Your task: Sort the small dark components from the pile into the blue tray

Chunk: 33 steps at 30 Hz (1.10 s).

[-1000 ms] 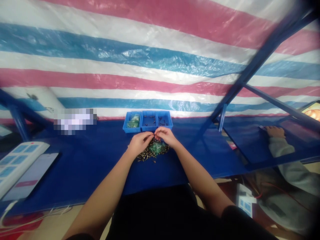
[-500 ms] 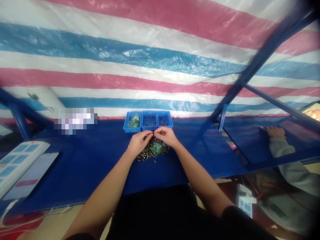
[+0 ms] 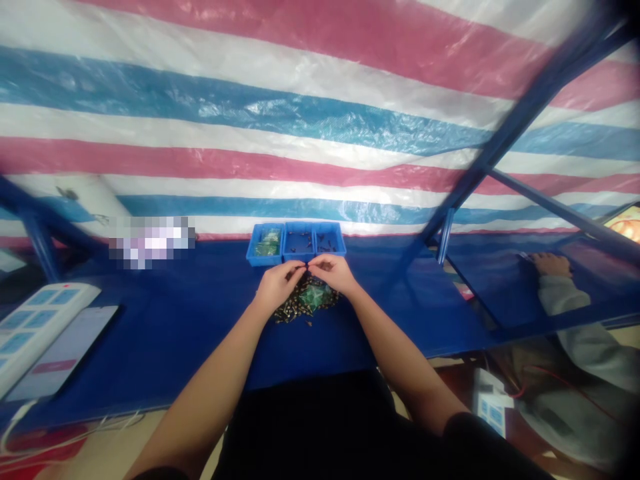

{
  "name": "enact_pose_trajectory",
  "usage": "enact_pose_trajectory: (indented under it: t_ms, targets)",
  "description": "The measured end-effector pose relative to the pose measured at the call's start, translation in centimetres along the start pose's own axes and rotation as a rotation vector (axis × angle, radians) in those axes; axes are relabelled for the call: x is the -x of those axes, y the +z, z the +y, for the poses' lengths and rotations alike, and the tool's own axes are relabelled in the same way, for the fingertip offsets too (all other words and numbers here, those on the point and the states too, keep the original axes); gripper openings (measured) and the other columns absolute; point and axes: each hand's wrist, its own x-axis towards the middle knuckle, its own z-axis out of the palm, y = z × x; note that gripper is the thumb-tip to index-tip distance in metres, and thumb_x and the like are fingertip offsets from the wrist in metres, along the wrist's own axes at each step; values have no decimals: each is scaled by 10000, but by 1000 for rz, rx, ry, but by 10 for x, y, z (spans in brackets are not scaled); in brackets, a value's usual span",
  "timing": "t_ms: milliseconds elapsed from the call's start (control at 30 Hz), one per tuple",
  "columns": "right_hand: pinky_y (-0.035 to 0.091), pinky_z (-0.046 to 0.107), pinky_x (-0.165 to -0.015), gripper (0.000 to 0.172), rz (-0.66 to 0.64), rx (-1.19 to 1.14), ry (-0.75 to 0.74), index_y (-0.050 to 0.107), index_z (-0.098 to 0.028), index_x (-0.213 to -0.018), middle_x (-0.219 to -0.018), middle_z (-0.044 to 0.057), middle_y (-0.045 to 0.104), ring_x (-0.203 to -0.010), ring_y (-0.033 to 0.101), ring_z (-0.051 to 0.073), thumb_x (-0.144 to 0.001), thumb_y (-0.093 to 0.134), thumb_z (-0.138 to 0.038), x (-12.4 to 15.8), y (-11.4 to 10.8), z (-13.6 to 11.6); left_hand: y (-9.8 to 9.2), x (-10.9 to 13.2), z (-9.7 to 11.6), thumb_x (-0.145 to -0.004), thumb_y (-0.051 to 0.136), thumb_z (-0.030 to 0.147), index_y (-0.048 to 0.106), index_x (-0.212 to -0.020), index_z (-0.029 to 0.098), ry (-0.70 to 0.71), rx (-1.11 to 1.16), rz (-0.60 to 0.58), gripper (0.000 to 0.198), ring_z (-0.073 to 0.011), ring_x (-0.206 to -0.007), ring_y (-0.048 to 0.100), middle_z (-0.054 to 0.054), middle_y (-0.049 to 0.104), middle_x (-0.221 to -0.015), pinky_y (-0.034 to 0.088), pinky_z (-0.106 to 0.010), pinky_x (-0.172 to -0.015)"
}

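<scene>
My left hand [image 3: 277,287] and my right hand [image 3: 333,273] meet fingertip to fingertip above a heap of small dark and brassy parts [image 3: 300,308] with green pieces [image 3: 314,295] among them. Both hands are pinched on a tiny part between them, too small to name. Just behind the hands stand three small blue bins [image 3: 297,242] in a row; the left one holds green pieces, the other two hold dark bits.
A blue table [image 3: 175,327] carries a white power strip [image 3: 35,327] and a phone [image 3: 63,353] at the left. A blue metal frame [image 3: 500,153] crosses the right. Another person's hand [image 3: 550,263] and grey sleeve [image 3: 570,297] rest at the far right. A striped tarp [image 3: 300,107] hangs behind.
My hands have stayed over the heap, with the fingertips drawn slightly closer together. Nothing else moved.
</scene>
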Motion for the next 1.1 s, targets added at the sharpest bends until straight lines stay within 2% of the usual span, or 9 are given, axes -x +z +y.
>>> enact_pose_trajectory:
  t_ms: [300, 500, 667, 933, 1100]
  targets:
    - [514, 256, -619, 285, 35, 59, -39, 725, -162, -946, -837, 63, 721, -637, 612, 125, -740, 721, -359, 2, 2, -8, 0, 0, 0, -944, 461, 430, 665, -1000, 220, -29, 21, -42, 298, -136, -704, 651, -9, 720, -868, 472, -227, -682]
    - [525, 271, -633, 266, 44, 30, -19, 723, -154, -904, -827, 68, 723, -647, 630, 138, -737, 725, -362, 1, 1, -5, 1, 1, -1, -916, 511, 450, 654, -1092, 235, -36, 33, -18, 312, -130, -660, 628, 5, 707, -815, 475, -231, -670]
    - [524, 265, -625, 287, 37, 59, -28, 723, -162, -933, -844, 67, 727, -646, 625, 134, -738, 720, -372, 1, 3, -6, 0, 0, 0, -942, 464, 424, 669, -1028, 227, -15, 31, -15, 298, -137, -728, 652, -15, 722, -928, 483, -233, -709]
    - [529, 277, -668, 250, 28, 73, -36, 724, -164, -910, -859, 70, 728, -689, 643, 146, -752, 710, -357, 1, 1, -3, 1, 1, 0, -924, 494, 442, 652, -1100, 241, -35, 20, -20, 310, -138, -683, 646, -3, 721, -856, 484, -236, -682]
    - [519, 263, -637, 267, 9, 95, -28, 725, -165, -918, -837, 61, 724, -656, 627, 134, -759, 700, -378, 2, 1, -7, 2, 0, 0, -932, 484, 428, 674, -1021, 230, -16, 21, -20, 288, -139, -739, 661, -12, 725, -918, 484, -230, -718]
